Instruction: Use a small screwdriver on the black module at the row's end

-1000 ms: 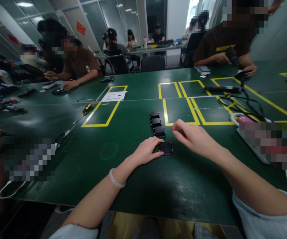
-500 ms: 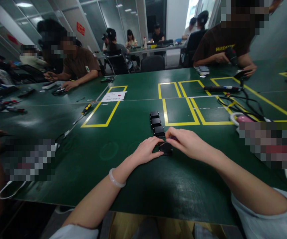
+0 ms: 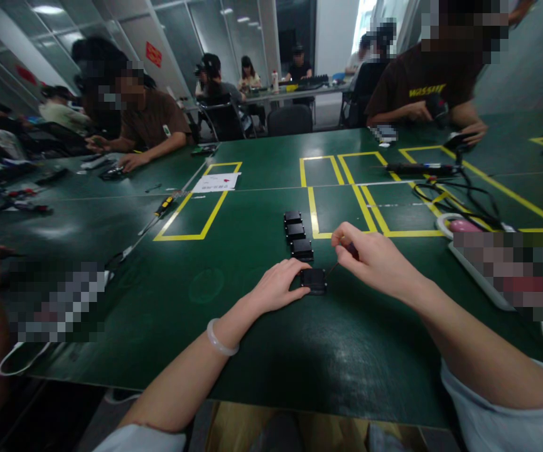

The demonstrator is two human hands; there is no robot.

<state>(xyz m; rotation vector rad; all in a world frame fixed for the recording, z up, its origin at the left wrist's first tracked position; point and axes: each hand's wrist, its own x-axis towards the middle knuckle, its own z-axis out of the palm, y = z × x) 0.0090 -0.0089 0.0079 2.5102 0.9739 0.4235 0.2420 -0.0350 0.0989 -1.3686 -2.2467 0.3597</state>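
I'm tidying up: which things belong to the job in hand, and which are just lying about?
Seemingly in use:
black box, held by left hand
thin tool, in right hand
three similar boxes in a row

Seemingly lying about:
yellow-black screwdriver
white paper
long black tool

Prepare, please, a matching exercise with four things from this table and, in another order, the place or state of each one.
Things:
1. left hand
2. right hand
3. three farther black pieces
4. sheet of paper

Place or state:
A. lying in a row
B. white, lying over yellow tape
C. touching the nearest black piece
D. holding a slim tool

Right pairs: 1-C, 2-D, 3-A, 4-B.
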